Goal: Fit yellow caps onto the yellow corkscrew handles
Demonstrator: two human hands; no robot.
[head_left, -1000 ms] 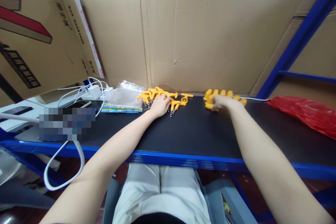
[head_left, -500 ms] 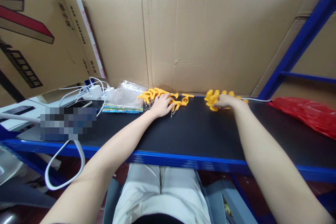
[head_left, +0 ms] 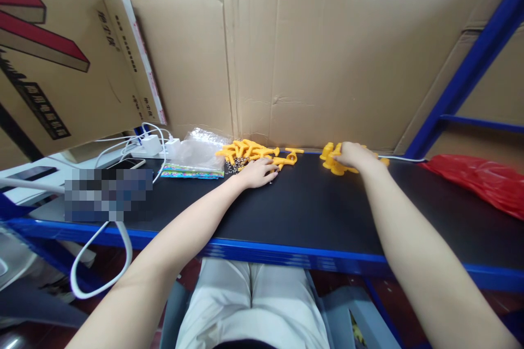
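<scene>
Yellow T-handled corkscrews with metal spirals lie heaped at the back middle of the black tabletop. My left hand rests palm down at the front right of this heap. Its fingers are slightly spread, and their tips touch a corkscrew at the near edge. To the right stand several yellow bell-shaped plastic pieces. Over them is my right hand, touching the group. Its fingers are mostly hidden behind the back of the hand, so whether it grips a piece does not show.
Clear plastic bags with a colourful edge lie left of the heap. Further left are white chargers, cables and a phone. A red plastic bag lies at the right. A cardboard wall closes the back.
My left hand has drawn slightly towards me, off the top of the corkscrews to their near edge. My right hand has shifted slightly over the yellow pieces. The view has tipped a little.
</scene>
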